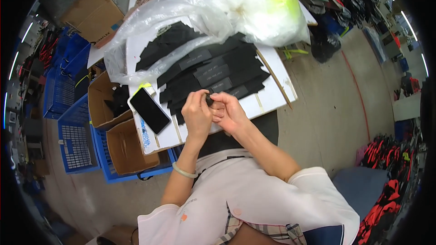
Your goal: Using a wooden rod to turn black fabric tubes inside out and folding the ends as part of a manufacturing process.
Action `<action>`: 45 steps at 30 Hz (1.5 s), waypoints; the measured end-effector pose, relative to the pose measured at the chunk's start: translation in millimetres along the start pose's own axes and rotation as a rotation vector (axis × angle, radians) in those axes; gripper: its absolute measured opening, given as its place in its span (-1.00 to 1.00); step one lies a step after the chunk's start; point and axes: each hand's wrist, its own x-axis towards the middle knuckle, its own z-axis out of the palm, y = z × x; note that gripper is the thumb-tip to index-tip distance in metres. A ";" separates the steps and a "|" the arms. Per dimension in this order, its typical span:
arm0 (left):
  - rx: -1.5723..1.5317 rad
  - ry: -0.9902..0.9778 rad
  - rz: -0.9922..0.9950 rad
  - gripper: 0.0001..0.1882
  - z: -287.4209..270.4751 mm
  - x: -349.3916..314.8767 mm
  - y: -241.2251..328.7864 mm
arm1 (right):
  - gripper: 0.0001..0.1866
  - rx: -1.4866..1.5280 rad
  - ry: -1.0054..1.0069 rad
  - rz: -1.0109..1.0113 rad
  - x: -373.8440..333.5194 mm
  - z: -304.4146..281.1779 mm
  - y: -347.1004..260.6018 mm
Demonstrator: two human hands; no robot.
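Note:
My left hand [197,112] and my right hand [228,112] meet over the near edge of the white table. Their fingertips are pinched together around a small black piece [209,100], mostly hidden by the fingers; its kind cannot be made out. Just beyond them, black fabric strips [181,81] lie overlapped in rows, several with a dark label patch [212,73]. A phone [150,110] with a dark screen and pale case lies on the table to the left of my left hand.
Clear plastic sheeting [175,16] and a stuffed plastic bag [268,11] cover the table's far side. A wooden stick [275,78] lies along its right edge. On the left stand cardboard boxes [119,152] and blue crates [77,140]. Red-and-black goods [390,199] hang at right.

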 end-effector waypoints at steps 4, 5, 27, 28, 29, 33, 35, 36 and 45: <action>-0.191 -0.051 -0.187 -0.92 -10.1 -1.0 6.4 | -0.81 -0.551 0.065 -0.250 -0.2 17.6 -13.9; -0.210 -0.060 -0.253 -0.93 -7.3 0.4 10.2 | -0.84 -0.858 0.097 -0.459 -2.8 26.3 -19.4; -1.645 -0.450 -0.909 -0.77 -0.1 0.4 14.9 | -0.76 0.072 -0.311 -0.295 -38.9 10.4 -35.5; -1.633 -0.444 -0.880 -0.78 0.5 2.5 22.9 | -0.75 0.035 -0.275 -0.317 -38.9 12.5 -37.9; -1.633 -0.442 -0.876 -0.78 -0.7 4.9 28.6 | -0.75 0.034 -0.280 -0.316 -39.5 16.9 -38.8; -1.425 -0.183 -0.850 -0.83 0.7 4.9 32.8 | -0.68 -0.628 -0.058 -0.644 -44.2 26.9 -42.1; -1.407 -0.210 -0.730 -0.81 -0.4 3.9 28.0 | -0.68 -0.737 -0.013 -0.678 -47.4 31.1 -41.0; -1.367 -0.153 -0.775 -0.80 0.1 6.9 31.9 | -0.66 -0.712 -0.035 -0.695 -45.5 29.9 -38.9; -1.272 -0.186 -0.654 -0.79 -0.9 14.2 28.3 | -0.57 -0.583 0.001 -0.605 -44.4 33.3 -27.9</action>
